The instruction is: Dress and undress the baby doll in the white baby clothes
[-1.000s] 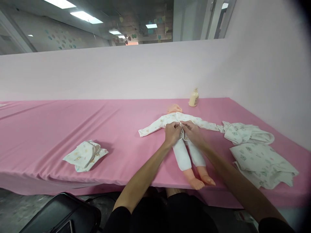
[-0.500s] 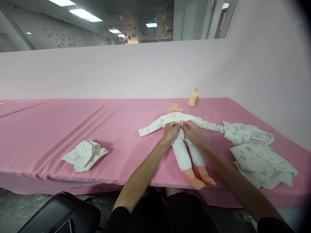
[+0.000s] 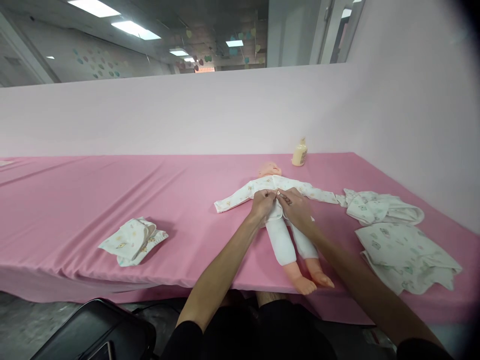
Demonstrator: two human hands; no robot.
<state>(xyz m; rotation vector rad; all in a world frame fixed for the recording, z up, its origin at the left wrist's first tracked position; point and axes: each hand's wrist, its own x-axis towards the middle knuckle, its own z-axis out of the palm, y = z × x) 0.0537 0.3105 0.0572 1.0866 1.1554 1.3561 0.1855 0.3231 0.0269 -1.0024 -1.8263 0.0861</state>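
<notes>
A baby doll (image 3: 270, 169) lies on its back on the pink-covered table, its head toward the wall and its bare feet at the near edge. It wears a white printed baby shirt (image 3: 240, 194) with long sleeves spread wide, and white cloth on its legs. Over the doll's belly, my left hand (image 3: 264, 202) pinches the front of the shirt. Fingertips almost touching it, my right hand (image 3: 294, 202) also pinches the shirt front. The small spot of cloth between the fingertips is mostly hidden.
A folded printed cloth (image 3: 133, 241) lies to the left. Crumpled printed baby clothes (image 3: 408, 255) lie at the right, near the doll's sleeve. A cream pump bottle (image 3: 299, 153) stands behind the doll's head. Below the table at left is a black chair (image 3: 97, 330).
My right hand's fingers have shifted slightly and curl more at the shirt front. My left hand keeps its pinch. The whole view has moved a little.
</notes>
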